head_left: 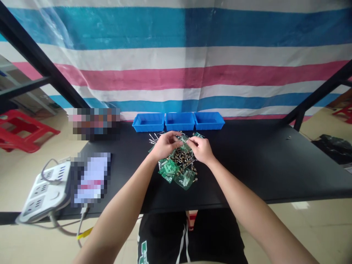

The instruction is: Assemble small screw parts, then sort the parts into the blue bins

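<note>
Over a pile on the black table, my left hand (165, 145) has thumb and fingers closed on one side of a small green plastic bag (184, 140). The bag's other side is pinched by my right hand (202, 148). Below lies a heap of small metal pins with brown-gold heads (183, 157). A bright green bag of pale pieces (168, 168) rests at the heap's near left, and a duller green bag (186, 179) lies at its near edge. Several silver pins (153, 138) stick out beyond my left hand. What the held bag contains is hard to make out.
Behind the pile stand three blue bins, left (148, 128), middle (179, 126) and right (209, 125). A white power strip (45, 192) and a blurred flat object (92, 178) sit at left. Black frame posts rise at both sides before a striped sheet (176, 55).
</note>
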Motion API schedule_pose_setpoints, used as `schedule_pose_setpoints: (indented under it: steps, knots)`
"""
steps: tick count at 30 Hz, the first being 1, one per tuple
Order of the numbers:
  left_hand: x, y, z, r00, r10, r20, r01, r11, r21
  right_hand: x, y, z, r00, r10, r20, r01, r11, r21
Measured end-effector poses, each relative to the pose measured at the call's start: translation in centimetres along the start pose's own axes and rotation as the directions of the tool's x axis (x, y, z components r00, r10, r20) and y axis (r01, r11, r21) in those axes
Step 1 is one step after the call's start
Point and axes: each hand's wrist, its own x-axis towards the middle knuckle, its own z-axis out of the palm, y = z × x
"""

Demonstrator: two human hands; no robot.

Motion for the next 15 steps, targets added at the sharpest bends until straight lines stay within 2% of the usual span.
schedule_pose_setpoints:
  steps: [5,11,15]
  knots:
    - [0.2,-0.3,0.1,0.998,0.003,-0.06,-0.003,1.0,-0.001,0.0,0.1,0.2,0.998,-0.047,-0.05,0.046,0.998,-0.037]
    - [0.2,-0.6,0.0,0.999,-0.036,-0.003,0.036,0.999,-0.006,0.0,0.6,0.3,0.988,-0.099,-0.121,0.095,0.995,-0.037]
    - [0.5,-0.7,-0.1,0.995,0.019,-0.098,-0.019,1.0,0.003,0.2,1.0,0.3,0.985,-0.088,-0.15,0.083,0.996,-0.04]
